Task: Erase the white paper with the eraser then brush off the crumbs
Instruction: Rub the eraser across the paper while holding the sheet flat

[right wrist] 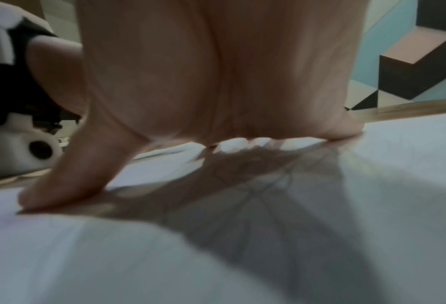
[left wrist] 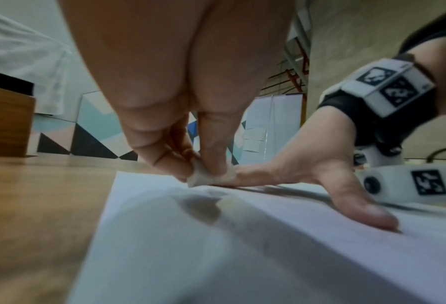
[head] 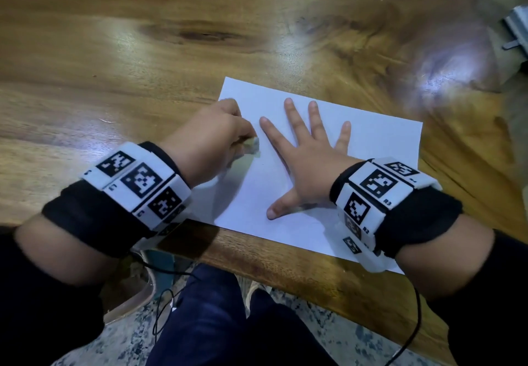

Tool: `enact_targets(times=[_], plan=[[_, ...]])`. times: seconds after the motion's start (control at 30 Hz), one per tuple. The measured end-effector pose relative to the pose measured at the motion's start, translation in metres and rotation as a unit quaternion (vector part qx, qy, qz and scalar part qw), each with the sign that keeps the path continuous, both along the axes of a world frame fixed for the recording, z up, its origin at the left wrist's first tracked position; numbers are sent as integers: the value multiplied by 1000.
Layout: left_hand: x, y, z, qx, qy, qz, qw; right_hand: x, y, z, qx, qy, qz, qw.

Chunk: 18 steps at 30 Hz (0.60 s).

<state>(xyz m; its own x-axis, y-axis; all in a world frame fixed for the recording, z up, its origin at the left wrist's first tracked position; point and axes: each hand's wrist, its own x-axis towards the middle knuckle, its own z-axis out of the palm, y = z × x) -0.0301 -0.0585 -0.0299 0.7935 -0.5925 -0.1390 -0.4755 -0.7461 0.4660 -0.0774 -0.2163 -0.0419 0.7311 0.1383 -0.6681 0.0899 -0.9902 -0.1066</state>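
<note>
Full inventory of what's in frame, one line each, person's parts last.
white paper: 1, white, flat on the table near its front edge.
eraser: 1, off-white, pinched by the left hand, touching the paper.
table: 1, brown wood, under everything.
wrist bands: 2, white with black markers, one per wrist.
cables: black, hanging below the table edge.
left hand: grip on the eraser, at the paper's left edge.
right hand: fingers spread, flat on the paper.
</note>
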Motion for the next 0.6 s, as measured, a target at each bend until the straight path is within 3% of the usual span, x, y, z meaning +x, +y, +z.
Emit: enact_targets(times=[0.17, 0.37, 0.5, 0.6], plan=[[-8, -1, -1, 16, -3, 37, 999, 2, 0, 1, 3, 8, -2, 1000], [-29, 15, 7, 94, 111, -55, 988, 1, -1, 0, 6, 11, -1, 1000], [1, 8, 10, 49, 49, 47, 997, 1, 0, 0, 4, 10, -2, 1000], [-6, 13, 7, 36, 20, 56, 998, 2, -1, 0, 5, 13, -2, 1000]])
